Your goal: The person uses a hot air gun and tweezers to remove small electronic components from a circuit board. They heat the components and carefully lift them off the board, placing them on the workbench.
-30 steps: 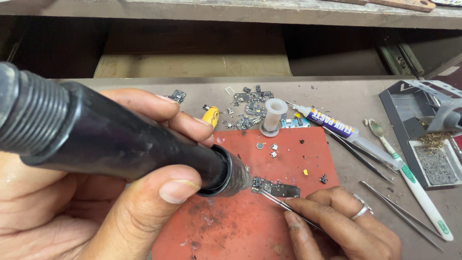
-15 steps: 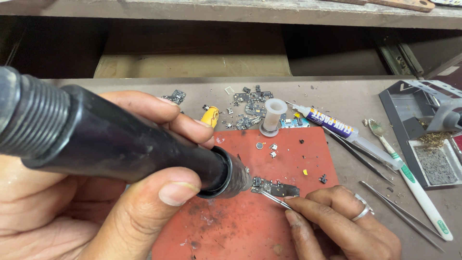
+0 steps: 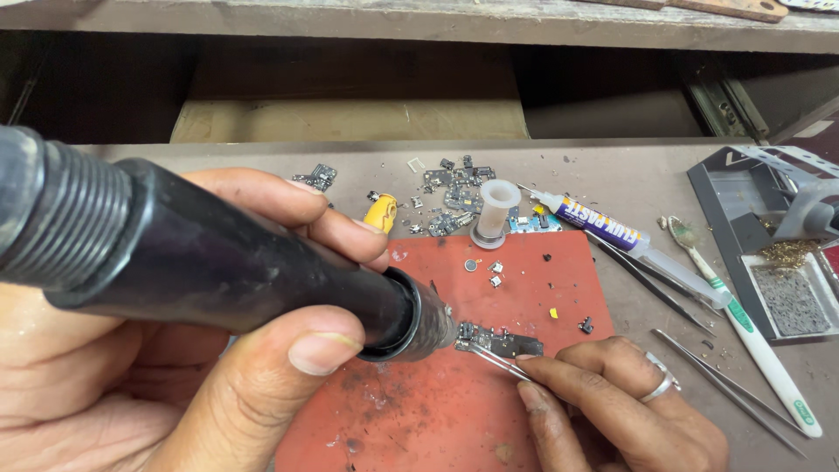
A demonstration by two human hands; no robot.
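Note:
My left hand [image 3: 175,385] grips a thick black hot-air tool handle [image 3: 218,262]. Its metal nozzle [image 3: 433,325] points at a small dark circuit board [image 3: 500,341] lying on a red work mat [image 3: 524,288]. My right hand [image 3: 620,411], with a ring on one finger, holds thin metal tweezers [image 3: 494,360] whose tips touch the board's near edge. The nozzle's end sits right beside the board's left end.
Behind the mat lie several small board scraps [image 3: 454,188], a white plastic cap [image 3: 495,210], a yellow piece [image 3: 382,212] and a flux syringe [image 3: 612,232]. To the right lie spare tweezers [image 3: 725,389], a toothbrush [image 3: 743,323] and a grey tray [image 3: 769,262].

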